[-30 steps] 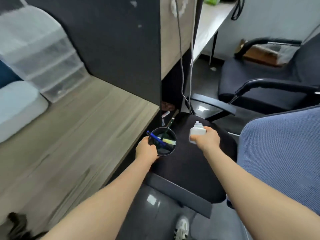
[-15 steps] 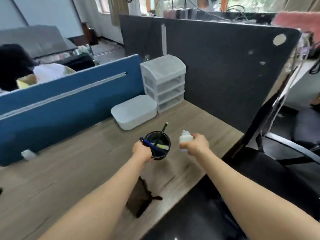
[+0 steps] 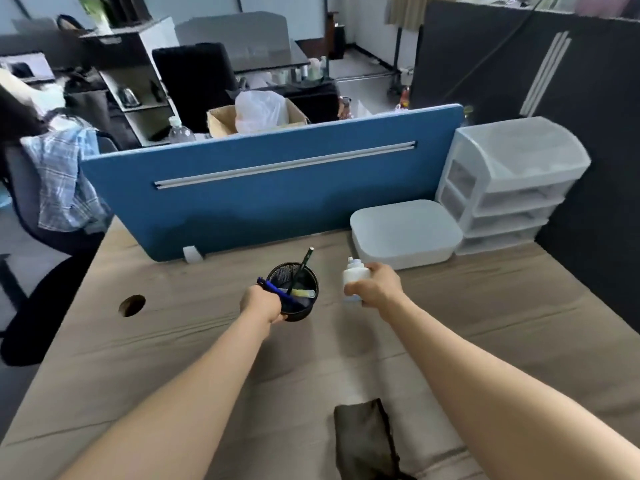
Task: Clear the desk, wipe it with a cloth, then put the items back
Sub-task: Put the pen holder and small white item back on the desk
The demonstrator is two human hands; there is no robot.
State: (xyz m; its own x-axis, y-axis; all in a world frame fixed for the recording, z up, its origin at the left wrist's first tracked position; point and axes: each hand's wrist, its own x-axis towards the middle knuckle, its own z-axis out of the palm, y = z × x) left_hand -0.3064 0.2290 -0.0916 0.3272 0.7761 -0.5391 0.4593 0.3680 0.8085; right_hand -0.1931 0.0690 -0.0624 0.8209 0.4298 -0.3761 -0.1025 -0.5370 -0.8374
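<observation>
Right hand (image 3: 377,285) covers most of the white bottle (image 3: 354,273); the dark cloth (image 3: 365,441) runs off the bottom edge.

Blue partition (image 3: 270,188) fronts black shelving (image 3: 128,84) and a dark chair (image 3: 197,81).

Both my forearms reach forward, bare to the elbow, converging slightly toward the middle. My left hand (image 3: 262,303) is curled with its back turned up, and the fingers wrap the near side of the pen holder (image 3: 294,292), which sits just past my knuckles. My right hand (image 3: 377,287) is level with it and well apart, fingers closed round a small white bottle (image 3: 354,277) whose cap pokes out above my thumb.
</observation>
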